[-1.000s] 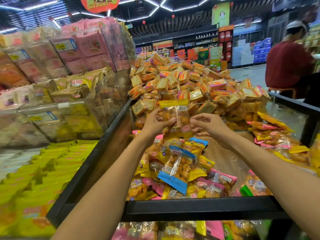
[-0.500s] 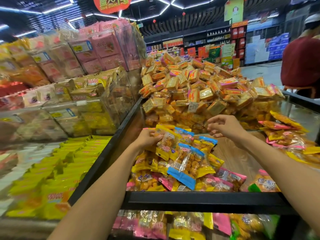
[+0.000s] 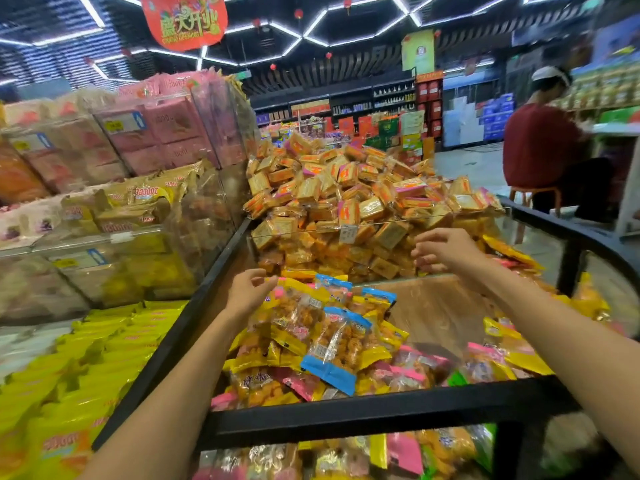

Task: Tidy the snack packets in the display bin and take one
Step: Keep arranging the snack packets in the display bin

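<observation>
The display bin (image 3: 363, 415) holds the snack packets (image 3: 311, 341), heaped just below the left hand (image 3: 247, 292). That hand has let go of the yellow packet (image 3: 294, 318) it pinched half a second ago; its grip is loose and empty. Three blue-ended packets (image 3: 334, 344) lie right of it. Farther off, the right hand (image 3: 446, 251) hangs empty, its grip loose, before the piled orange packs (image 3: 346, 199).

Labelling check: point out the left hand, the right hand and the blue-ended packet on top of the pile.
left hand (image 3: 247, 292), head view, back of the hand.
right hand (image 3: 446, 251), head view, back of the hand.
blue-ended packet (image 3: 334, 344), head view, clear middle panel.
</observation>
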### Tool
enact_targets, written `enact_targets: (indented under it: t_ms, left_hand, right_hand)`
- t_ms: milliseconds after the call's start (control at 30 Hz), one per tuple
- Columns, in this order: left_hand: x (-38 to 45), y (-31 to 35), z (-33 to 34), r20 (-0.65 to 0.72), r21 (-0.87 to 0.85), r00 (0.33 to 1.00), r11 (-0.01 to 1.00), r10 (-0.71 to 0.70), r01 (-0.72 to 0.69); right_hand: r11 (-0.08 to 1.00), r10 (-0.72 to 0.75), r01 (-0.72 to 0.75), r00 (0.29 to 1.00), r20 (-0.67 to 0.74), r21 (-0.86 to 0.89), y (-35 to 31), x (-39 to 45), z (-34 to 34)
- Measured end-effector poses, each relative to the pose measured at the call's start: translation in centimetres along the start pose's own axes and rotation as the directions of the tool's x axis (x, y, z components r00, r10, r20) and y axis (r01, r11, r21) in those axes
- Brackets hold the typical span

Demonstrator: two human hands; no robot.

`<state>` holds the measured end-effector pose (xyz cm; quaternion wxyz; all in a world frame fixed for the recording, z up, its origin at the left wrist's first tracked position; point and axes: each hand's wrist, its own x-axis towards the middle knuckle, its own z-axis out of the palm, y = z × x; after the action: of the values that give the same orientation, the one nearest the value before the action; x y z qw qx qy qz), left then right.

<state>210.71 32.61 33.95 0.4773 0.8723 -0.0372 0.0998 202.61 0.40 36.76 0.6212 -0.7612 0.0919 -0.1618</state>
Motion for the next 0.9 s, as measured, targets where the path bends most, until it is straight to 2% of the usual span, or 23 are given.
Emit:
enact_targets:
  t_ms: [67,133,200,267,367,433,600,667,900]
  left_hand:
    - [-0.2,2.1,0.5,-0.035,0.085,0.994,0.991,0.106,-0.103]
    - [-0.2,4.8,2.1,-0.002,0.15,0.972,0.961,0.233,-0.23]
    - [-0.3,7.8,4.8,0.087,0.139,0.938,0.928,0.335,-0.345]
    - [-0.4,10.6,8.5,0.205,0.102,0.897,0.903,0.391,-0.417]
    - [-0.6,13.5,15.1,0.401,0.032,0.818,0.886,0.413,-0.463]
    - [-0.9,14.0,19.7,0.513,0.011,0.758,0.88,0.403,-0.475]
    - [-2.7,10.6,29.3,0.74,0.033,0.586,0.851,0.331,-0.523]
    - [-3.5,9.2,31.8,0.774,0.073,0.565,0.846,0.286,-0.528]
    - [-5.4,8.1,33.4,0.812,-0.049,0.505,0.895,0.294,-0.443]
  right_hand:
    - [0.996,-0.066,0.062,0.997,-0.049,-0.071,-0.4,-0.2,-3.7]
    - [0.965,-0.138,0.109,0.984,-0.11,-0.239,0.4,-0.2,-7.9]
    - [0.891,-0.189,0.109,0.972,-0.141,-0.44,1.8,-0.1,-11.7]
    - [0.82,-0.208,0.085,0.966,-0.156,-0.566,3.6,0.0,-14.1]
    - [0.714,-0.223,0.059,0.964,-0.147,-0.697,6.7,0.3,-15.8]
    - [0.614,-0.207,0.057,0.974,-0.091,-0.788,8.0,0.6,-15.9]
    - [0.513,-0.234,0.18,0.97,0.066,-0.839,8.4,1.2,-15.7]
    - [0.495,-0.237,0.201,0.967,0.091,-0.845,8.6,1.3,-16.0]
    - [0.521,-0.224,0.22,0.968,0.117,-0.825,8.8,1.2,-15.9]
